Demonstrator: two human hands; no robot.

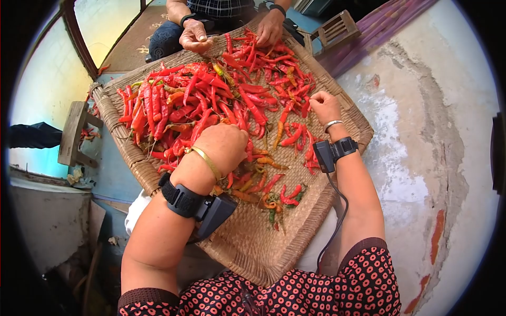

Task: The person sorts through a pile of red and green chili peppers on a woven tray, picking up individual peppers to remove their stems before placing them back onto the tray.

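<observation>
Red chili peppers [179, 100] are heaped over the far and left parts of a woven tray [247, 237]. My left hand [224, 147] rests low over the near side of the heap, back up and fingers curled under. Whatever it grips is hidden beneath it. Over the tray's right side, my right hand [326, 107] is closed in a pinch, its fingertips beside some red peppers. I cannot make out what lies between them. Below my left hand lie smaller orange and green peppers [271, 203], some shrivelled.
Across the tray sits another person, whose hands [196, 37] are over the far peppers. A wooden stool [76, 134] stands at the left, and a wooden frame [337, 31] lies at the far right. Worn, cracked concrete [400, 158] extends along the right.
</observation>
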